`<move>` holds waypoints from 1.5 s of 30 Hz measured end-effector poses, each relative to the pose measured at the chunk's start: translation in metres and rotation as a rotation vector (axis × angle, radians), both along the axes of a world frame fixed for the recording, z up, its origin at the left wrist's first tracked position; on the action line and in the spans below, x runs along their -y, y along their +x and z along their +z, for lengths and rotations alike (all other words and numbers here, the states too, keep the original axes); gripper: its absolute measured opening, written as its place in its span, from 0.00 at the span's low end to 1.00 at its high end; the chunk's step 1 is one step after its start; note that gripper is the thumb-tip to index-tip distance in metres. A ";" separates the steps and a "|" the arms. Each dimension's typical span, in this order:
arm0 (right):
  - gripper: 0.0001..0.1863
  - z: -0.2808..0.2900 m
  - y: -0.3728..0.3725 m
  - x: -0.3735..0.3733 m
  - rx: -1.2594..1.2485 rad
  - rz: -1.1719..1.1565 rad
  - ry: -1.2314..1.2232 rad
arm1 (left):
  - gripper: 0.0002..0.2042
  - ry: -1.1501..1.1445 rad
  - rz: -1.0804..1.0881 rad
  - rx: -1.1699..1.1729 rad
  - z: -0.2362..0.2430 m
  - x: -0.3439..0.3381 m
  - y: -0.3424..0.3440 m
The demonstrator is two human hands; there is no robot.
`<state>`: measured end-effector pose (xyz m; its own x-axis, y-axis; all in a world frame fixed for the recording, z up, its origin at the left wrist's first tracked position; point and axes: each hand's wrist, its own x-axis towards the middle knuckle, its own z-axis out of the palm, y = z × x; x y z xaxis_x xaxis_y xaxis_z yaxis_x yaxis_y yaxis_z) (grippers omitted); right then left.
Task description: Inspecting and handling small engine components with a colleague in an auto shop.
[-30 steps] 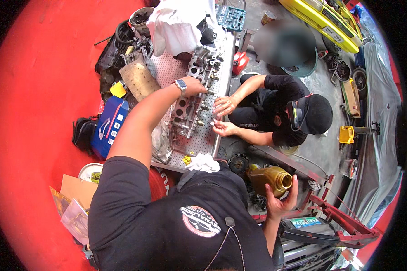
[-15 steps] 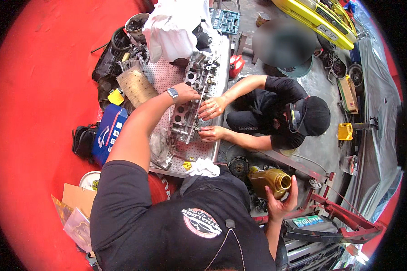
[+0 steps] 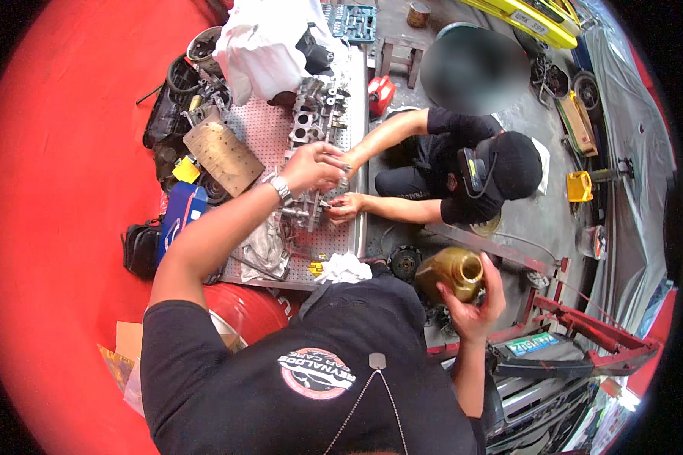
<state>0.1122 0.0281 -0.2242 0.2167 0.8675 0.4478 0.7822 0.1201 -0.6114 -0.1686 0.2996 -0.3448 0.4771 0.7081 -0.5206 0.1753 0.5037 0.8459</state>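
Note:
My left hand (image 3: 316,167) reaches over the metal cylinder head (image 3: 309,114) lying on a perforated steel table (image 3: 254,121); its curled fingers are at a shaft along the part's right side, and whatever they pinch is too small to make out. A crouching co-worker (image 3: 508,167) in dark clothes works from the opposite side, one hand (image 3: 345,208) on fittings at the near end, the other partly hidden behind my fingers. My right hand (image 3: 474,311) grips an open gold plastic bottle (image 3: 444,273) at my right, away from the table, its neck tilted toward me.
Greasy parts (image 3: 167,106), a metal plate (image 3: 220,152) and a white cloth (image 3: 258,45) crowd the table's left and back; white rags (image 3: 345,269) lie at its near edge. Red frame rails (image 3: 592,326), a dark bin (image 3: 474,34) and a yellow jug (image 3: 579,186) stand at the right.
My left hand has moved down along the cylinder head toward me. The co-worker's hands have come in onto the part. The bottle sits a little higher in the picture.

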 end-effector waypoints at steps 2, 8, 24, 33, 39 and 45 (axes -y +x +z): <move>0.35 0.002 0.000 -0.008 -0.005 0.071 -0.020 | 0.21 -0.145 0.037 0.111 0.027 0.035 0.023; 0.34 0.022 0.001 -0.016 0.045 0.240 -0.002 | 0.21 -0.390 -0.102 0.381 0.078 0.103 0.066; 0.41 0.106 -0.013 0.024 0.517 0.208 -0.320 | 0.18 -0.512 -0.216 0.574 0.113 0.163 0.079; 0.33 0.140 -0.013 0.026 0.882 0.273 -0.286 | 0.20 -0.485 -0.163 0.570 0.130 0.185 0.080; 0.29 0.157 0.002 0.029 1.004 0.321 -0.311 | 0.17 -0.462 -0.107 0.584 0.141 0.199 0.096; 0.29 0.166 0.017 0.038 1.077 0.344 -0.292 | 0.17 -0.449 -0.076 0.605 0.146 0.216 0.115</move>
